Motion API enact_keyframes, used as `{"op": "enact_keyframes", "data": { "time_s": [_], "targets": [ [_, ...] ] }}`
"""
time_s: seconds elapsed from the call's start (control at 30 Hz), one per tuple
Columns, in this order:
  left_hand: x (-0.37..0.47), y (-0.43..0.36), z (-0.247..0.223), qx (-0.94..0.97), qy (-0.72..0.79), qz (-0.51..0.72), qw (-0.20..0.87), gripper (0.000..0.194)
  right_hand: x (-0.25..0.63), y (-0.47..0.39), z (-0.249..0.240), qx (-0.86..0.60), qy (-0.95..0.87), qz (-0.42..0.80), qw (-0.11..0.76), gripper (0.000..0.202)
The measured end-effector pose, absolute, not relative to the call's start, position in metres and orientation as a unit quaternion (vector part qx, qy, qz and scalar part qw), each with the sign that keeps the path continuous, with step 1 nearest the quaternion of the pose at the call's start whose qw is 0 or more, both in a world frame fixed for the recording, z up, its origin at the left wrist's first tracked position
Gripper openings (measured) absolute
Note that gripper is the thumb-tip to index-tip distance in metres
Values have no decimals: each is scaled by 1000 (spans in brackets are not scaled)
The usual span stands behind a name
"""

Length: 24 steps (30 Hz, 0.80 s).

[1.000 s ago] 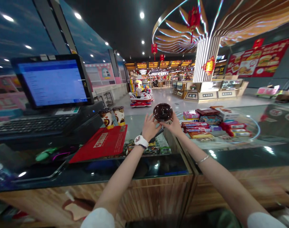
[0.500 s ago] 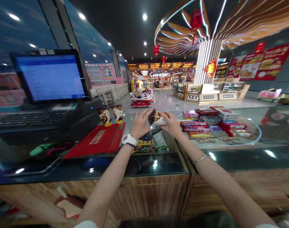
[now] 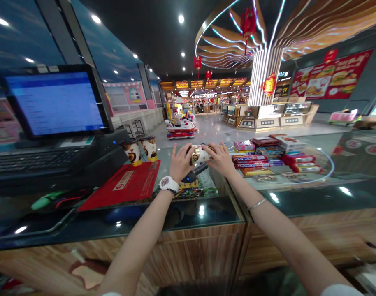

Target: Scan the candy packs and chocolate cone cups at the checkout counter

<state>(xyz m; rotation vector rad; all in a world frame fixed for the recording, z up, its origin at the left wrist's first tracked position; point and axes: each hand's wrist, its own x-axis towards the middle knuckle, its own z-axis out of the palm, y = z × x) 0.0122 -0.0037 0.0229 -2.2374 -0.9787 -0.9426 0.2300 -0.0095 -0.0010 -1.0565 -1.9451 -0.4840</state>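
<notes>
A white cup [image 3: 199, 155] with a brown and gold print lies on its side between my two hands, above the counter. My left hand [image 3: 180, 163] grips its left end, with the index finger lifted. My right hand [image 3: 221, 160] wraps round the right end and covers part of it. Just below the cup is a black handheld scanner [image 3: 190, 176] with a blue light. Two similar patterned cups, a left one [image 3: 132, 153] and a right one [image 3: 149, 148], stand upright by a flat red bag [image 3: 126, 183].
To the left are a monitor [image 3: 55, 102] and a black keyboard [image 3: 30, 162]. Mentos rolls [image 3: 251, 165] and several boxed sweets [image 3: 268, 152] lie on the glass counter at right. The counter's dark front edge [image 3: 182, 216] runs below my forearms.
The cup has turned in my hands: its dark end faced left before, and now its white side and gold print show. Both hands have shifted round it. The view has swung slightly right.
</notes>
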Motion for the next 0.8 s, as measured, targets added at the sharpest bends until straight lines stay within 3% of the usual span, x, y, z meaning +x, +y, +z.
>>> {"op": "enact_keyframes", "data": {
  "time_s": [0.37,0.8],
  "targets": [
    [0,9,18,-788,-393,-395,263,57,254,8,-8,-418,-768,-143,465,53],
    [21,-2,7,-827,-328,-383,250,46,204,-22,-12,-370,-758,-231,486,35]
  ]
}}
